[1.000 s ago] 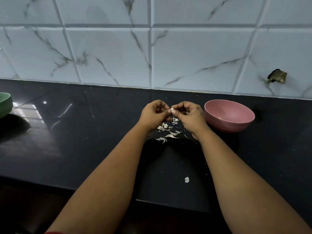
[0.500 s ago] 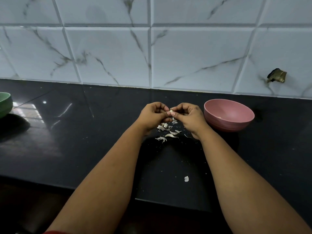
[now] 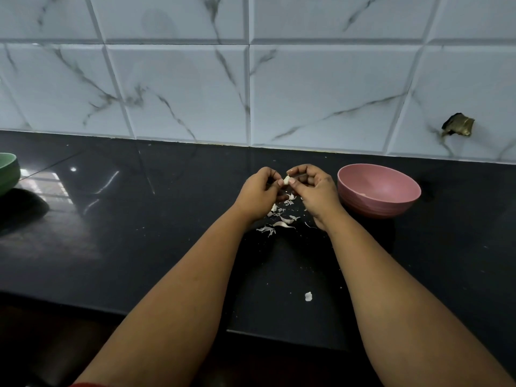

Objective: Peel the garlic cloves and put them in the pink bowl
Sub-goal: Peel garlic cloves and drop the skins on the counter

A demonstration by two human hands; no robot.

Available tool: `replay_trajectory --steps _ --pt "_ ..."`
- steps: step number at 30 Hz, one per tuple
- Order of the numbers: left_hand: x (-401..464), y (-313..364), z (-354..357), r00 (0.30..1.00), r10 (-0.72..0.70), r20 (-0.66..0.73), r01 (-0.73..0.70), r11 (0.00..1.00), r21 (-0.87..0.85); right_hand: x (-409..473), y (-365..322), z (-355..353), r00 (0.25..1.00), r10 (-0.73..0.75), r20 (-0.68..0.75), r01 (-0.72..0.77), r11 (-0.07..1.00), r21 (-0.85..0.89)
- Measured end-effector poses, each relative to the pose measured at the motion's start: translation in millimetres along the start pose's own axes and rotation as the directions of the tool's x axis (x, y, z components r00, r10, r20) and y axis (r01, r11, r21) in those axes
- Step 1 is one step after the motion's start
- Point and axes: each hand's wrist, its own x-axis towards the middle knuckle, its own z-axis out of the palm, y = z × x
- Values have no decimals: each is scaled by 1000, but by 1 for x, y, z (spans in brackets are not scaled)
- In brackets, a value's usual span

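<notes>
Where the glossy white marble-veined wall tiles [image 3: 178,90] meet it, a polished black stone bench [image 3: 125,233] spreads out, smooth enough to mirror a window as pale streaks on its left side. A chipped hole [image 3: 458,124] with a ragged, brownish edge breaks one tile at the far right. Two bare forearms reach over the bench from the near edge. To the right of the hands sits the pink bowl [image 3: 379,190], round, matte and faintly ribbed on its outer wall, with a small pale piece lying inside near its front wall; what that piece is cannot be told. At the far left edge, a green bowl [image 3: 8,171] is partly cut off by the frame.

The left hand [image 3: 258,192] and right hand [image 3: 314,191] meet above the bench, both with fingers curled, pinching a small off-white garlic clove [image 3: 286,180] between their fingertips, just left of the pink bowl and apart from it. Beneath the hands lies a scatter of thin, papery, curled garlic skins [image 3: 280,216]. Nearer the bench's front edge, well apart from that pile, rests a single small white scrap [image 3: 308,296].
</notes>
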Motion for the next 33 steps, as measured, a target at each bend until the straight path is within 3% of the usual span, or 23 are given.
replay_trajectory --steps 8,15,19,27,33 --pt "-2 0 -1 998 42 -39 -41 999 22 0 -1 0 998 59 2 -58 991 118" --pt "0 -3 -3 996 -26 -83 19 996 -84 -1 -3 0 999 52 -10 -53 999 -13" --pt "0 -3 -4 991 -18 -134 14 999 -29 2 -1 -3 991 52 -123 -69 988 -138" --pt "0 -4 -4 988 -7 -151 10 1000 15 2 3 -2 993 -1 -114 -20 983 -183" --pt "1 -5 -3 987 5 -164 1 999 36 1 -3 -4 970 -62 -234 -11 954 -298"
